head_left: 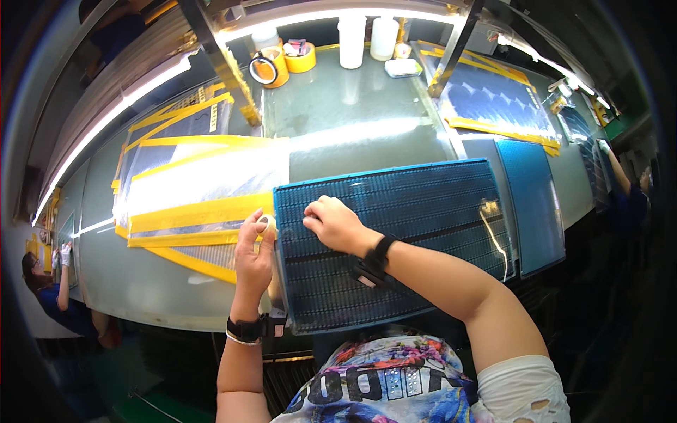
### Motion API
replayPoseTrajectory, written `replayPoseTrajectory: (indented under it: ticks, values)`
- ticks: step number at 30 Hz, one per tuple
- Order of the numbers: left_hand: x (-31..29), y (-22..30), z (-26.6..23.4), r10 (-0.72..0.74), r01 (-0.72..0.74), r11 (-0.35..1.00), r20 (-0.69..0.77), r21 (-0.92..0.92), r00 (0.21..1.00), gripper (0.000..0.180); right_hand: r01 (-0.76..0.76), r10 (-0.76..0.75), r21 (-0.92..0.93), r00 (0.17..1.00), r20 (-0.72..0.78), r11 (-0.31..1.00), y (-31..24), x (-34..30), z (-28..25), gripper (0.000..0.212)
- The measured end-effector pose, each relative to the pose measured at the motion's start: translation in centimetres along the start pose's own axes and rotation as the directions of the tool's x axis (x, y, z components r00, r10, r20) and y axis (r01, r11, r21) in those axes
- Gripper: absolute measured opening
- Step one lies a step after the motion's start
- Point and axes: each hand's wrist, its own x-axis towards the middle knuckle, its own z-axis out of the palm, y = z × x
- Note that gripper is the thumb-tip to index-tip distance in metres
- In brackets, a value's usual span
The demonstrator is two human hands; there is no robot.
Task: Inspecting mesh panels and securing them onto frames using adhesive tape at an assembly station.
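A dark panel with a blue edge and rows of fine ridges lies flat in front of me, along the table's near side. At its left edge my left hand is closed around a small roll of pale tape, held between thumb and fingers. My right hand is just over the panel's upper left part, its fingers curled and pinched together. Whatever may be in that pinch is hidden, and I cannot tell whether the fingers touch the panel.
Clear sheets with yellow tape borders lie left on the grey table. Another blue panel is at right. Orange tape rolls, white containers and a metal post stand behind. Co-workers are at both sides.
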Motion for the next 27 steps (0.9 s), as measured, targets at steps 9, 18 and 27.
replayPoseTrajectory:
  ticks: [9,18,27]
  values:
    - [3.0,-1.1,6.6,-0.05,-0.11,0.912,0.372,0.396,0.927,0.018,0.15,-0.208,-0.556,0.977,-0.042,0.818,16.4,-9.4,-15.0,0.076]
    - [3.9,2.1,8.5,-0.008,-0.152,0.884,0.34,0.442,0.94,0.008,-0.192,0.124,-0.64,0.981,-0.15,0.744,21.9,-17.0,-23.8,0.081]
    - [5.8,5.7,17.8,0.172,-0.217,0.976,0.651,-0.013,0.739,0.017,0.325,-0.188,-0.558,0.939,0.288,0.764,17.6,-11.4,-21.7,0.087]
